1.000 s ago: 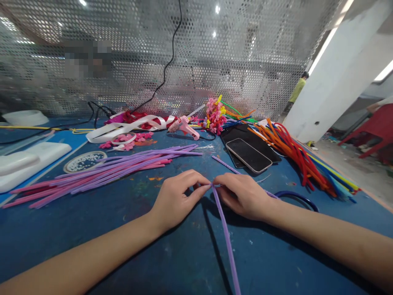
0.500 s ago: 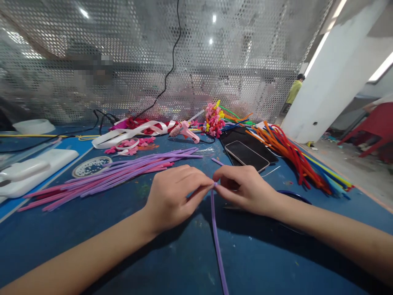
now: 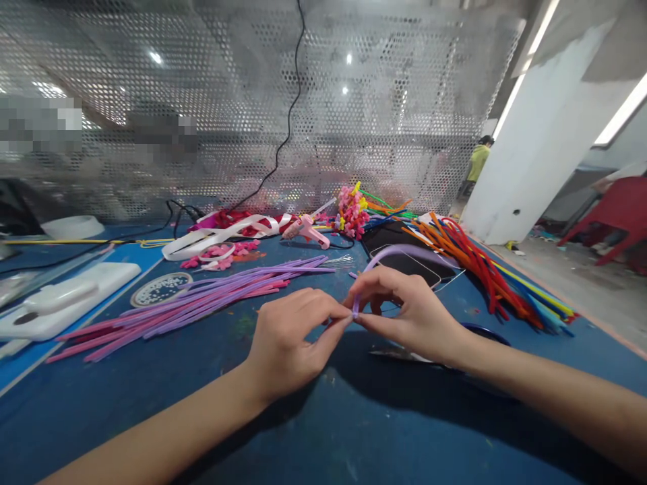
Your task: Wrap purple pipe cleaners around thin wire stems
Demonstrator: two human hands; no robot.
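My left hand (image 3: 293, 340) and my right hand (image 3: 407, 313) meet fingertip to fingertip over the blue table (image 3: 323, 431). Both pinch a purple pipe cleaner (image 3: 391, 252), which bends up from the pinch and arcs over my right hand toward the right. A loose bundle of purple and pink pipe cleaners (image 3: 202, 300) lies on the table to the left of my hands. Scissors with dark blue handles (image 3: 488, 331) lie partly hidden under my right wrist.
A phone (image 3: 412, 264) lies on a black pad behind my right hand. Orange, red and yellow pipe cleaners (image 3: 485, 266) fan out at the right. A pink glue gun (image 3: 308, 229), white ribbon (image 3: 222, 232), pink flowers and a perforated metal screen stand at the back. White trays sit left.
The long tail of the purple pipe cleaner that ran toward me has swung up and now arcs over my right hand. Both hands stayed pinched together; the view tilted up slightly.
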